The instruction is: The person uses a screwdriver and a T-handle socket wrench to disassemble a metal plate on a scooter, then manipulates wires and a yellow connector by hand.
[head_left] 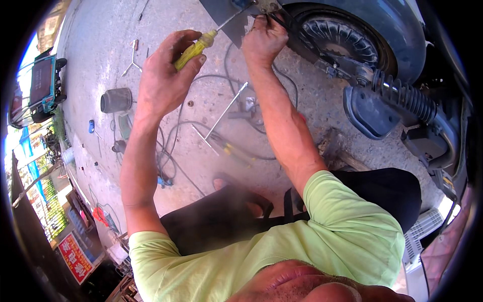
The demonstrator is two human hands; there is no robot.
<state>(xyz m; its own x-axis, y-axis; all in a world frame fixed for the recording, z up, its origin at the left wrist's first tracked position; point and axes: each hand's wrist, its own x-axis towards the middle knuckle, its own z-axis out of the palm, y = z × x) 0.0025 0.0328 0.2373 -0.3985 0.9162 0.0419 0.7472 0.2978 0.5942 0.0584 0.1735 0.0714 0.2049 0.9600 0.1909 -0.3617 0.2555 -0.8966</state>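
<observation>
My left hand (168, 70) is closed round the yellow handle of a screwdriver (195, 49). Its thin metal shaft slants up to the right, toward a dark flat panel (220, 17) behind the scooter's rear wheel (342, 41). At that panel's right edge, close to the shaft's tip, my right hand (264, 41) has its fingers bent together against dark parts beside the tyre. What lies between those fingers is hidden. The screwdriver tip sits at the top of the view, too small to tell what it touches.
On the concrete floor lie a T-handle wrench (220, 113), a three-armed wrench (133, 59), tangled cables (173, 128) and a dark cylindrical container (115, 100). The scooter's shock absorber (405, 93) juts out at right. A small blue vehicle (44, 83) stands at far left.
</observation>
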